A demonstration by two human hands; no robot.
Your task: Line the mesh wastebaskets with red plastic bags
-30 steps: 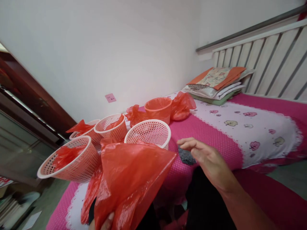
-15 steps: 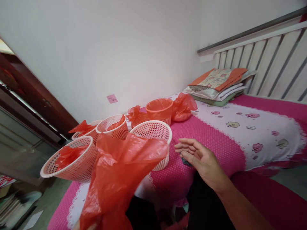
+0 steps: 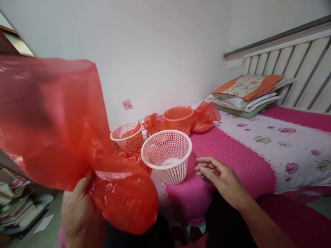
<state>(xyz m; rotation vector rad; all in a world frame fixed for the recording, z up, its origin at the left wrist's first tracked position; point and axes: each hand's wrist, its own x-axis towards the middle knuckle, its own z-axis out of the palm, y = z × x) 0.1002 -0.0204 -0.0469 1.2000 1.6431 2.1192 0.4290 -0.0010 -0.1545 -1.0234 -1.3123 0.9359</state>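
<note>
At the lower left, my left hand (image 3: 81, 203) is wrapped round the gathered neck of a big red plastic bag (image 3: 126, 193). The bag's open top spreads up and to the left, and its rounded lower part hangs to the right. My right hand (image 3: 219, 175) is held over the bed's front edge, fingers loosely curled and slightly apart, with nothing gripped. A bare white-pink basket (image 3: 178, 174) stands upright on the bed between the hands, touching neither. A small dark object (image 3: 206, 179) shows just under my right fingers.
Behind are a basket holding red plastic (image 3: 134, 142), a red-lined basket (image 3: 178, 119) and red bundles (image 3: 205, 117) beside it. Folded bedding (image 3: 245, 93) lies on the pink bedspread (image 3: 227, 155) by the slatted headboard (image 3: 305, 69). Papers and books (image 3: 20, 213) are at the floor's left.
My left hand has risen with the red bag, which has swung up and left, uncovering the bare basket and hiding the left baskets. The view has shifted left. My right hand's fingers have curled slightly.
</note>
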